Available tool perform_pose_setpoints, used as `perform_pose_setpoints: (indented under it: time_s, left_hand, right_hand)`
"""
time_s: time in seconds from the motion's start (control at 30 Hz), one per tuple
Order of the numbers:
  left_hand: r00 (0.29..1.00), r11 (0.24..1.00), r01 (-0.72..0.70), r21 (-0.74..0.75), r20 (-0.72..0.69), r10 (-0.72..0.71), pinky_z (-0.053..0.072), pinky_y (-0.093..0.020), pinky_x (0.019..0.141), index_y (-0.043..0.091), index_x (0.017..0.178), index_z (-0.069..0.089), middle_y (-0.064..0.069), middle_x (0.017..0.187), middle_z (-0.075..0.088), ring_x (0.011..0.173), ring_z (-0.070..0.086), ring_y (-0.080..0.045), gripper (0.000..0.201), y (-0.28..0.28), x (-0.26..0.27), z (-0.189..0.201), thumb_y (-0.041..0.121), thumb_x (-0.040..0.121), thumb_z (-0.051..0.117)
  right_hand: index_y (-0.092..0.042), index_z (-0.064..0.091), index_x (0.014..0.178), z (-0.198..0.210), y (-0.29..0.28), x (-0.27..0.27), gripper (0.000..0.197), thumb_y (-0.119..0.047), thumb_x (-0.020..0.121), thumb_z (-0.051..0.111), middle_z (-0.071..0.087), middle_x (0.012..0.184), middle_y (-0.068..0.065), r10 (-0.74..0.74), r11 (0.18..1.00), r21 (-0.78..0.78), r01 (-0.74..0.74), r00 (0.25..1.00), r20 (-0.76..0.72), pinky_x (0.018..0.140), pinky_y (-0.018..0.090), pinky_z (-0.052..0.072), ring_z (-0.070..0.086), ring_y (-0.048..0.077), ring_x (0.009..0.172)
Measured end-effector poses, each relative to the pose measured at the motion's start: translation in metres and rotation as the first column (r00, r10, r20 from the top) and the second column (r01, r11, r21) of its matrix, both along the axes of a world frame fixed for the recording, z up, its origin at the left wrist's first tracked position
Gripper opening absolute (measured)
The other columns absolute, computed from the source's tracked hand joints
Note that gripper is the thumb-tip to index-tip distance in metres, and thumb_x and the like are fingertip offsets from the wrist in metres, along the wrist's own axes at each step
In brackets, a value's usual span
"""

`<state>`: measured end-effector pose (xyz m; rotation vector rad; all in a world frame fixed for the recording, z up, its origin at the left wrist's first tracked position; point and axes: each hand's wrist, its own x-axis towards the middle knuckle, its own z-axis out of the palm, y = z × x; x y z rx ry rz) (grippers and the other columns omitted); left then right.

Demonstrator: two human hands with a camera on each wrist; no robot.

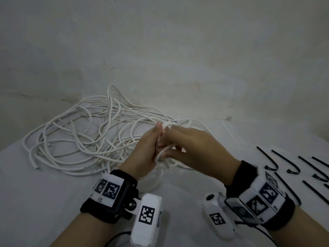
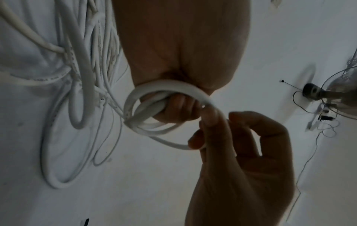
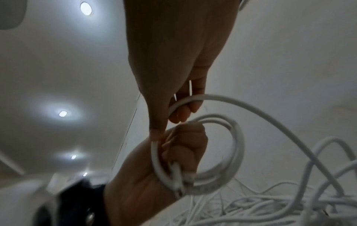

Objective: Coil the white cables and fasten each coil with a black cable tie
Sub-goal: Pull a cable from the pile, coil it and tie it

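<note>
A small coil of white cable is held above the table between both hands. My left hand grips the coil in its curled fingers. My right hand is just to its right, and its thumb and fingers pinch the strand that leads off the coil. That strand runs down into a loose tangle of white cables on the table's left half. Several black cable ties lie loose at the right, away from both hands.
The table is covered in white cloth and stands against a pale, stained wall. A fan with thin wires shows at the right edge of the left wrist view. Ceiling lights appear in the right wrist view.
</note>
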<state>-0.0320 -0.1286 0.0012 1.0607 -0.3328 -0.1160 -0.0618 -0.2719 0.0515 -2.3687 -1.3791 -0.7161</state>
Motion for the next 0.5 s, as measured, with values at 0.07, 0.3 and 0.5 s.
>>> perform_pose_setpoints:
  time_s: [0.07, 0.3, 0.5]
  left_hand:
    - [1.000, 0.999, 0.007, 0.035, 0.011, -0.008, 0.032, -0.019, 0.041, 0.011, 0.073, 0.057, -0.002, 0.052, 0.048, 0.043, 0.042, -0.009, 0.041, -0.003, -0.002, -0.001, 0.034, 0.098, 0.034]
    - [0.970, 0.970, 0.237, 0.056, -0.078, -0.232, 0.016, -0.011, 0.031, 0.010, 0.073, 0.047, 0.003, 0.042, 0.030, 0.029, 0.019, -0.002, 0.040, -0.003, -0.006, 0.002, 0.032, 0.099, 0.027]
    - [0.945, 0.959, 0.283, 0.007, -0.173, -0.278, 0.008, -0.011, 0.032, 0.012, 0.067, 0.048, 0.008, 0.037, 0.024, 0.024, 0.019, 0.001, 0.032, 0.020, 0.003, 0.007, 0.037, 0.086, 0.039]
  right_hand:
    - [-0.017, 0.053, 0.088, 0.007, -0.005, 0.005, 0.026, -0.028, 0.077, 0.074, 0.055, 0.079, -0.011, -0.062, 0.993, 0.095, 0.072, 0.992, -0.106, 0.055, 0.039, 0.048, 0.049, 0.008, 0.064]
    - [-0.009, 0.056, 0.081, 0.010, -0.028, 0.032, 0.018, -0.009, 0.080, 0.074, 0.055, 0.076, -0.005, -0.033, 0.990, 0.123, 0.075, 0.950, -0.312, 0.063, 0.018, 0.042, 0.049, 0.006, 0.068]
    - [-0.013, 0.060, 0.078, -0.003, -0.044, 0.064, 0.013, -0.010, 0.082, 0.072, 0.057, 0.083, -0.003, -0.091, 0.972, 0.177, 0.154, 0.942, -0.322, 0.072, 0.025, 0.053, 0.058, 0.011, 0.075]
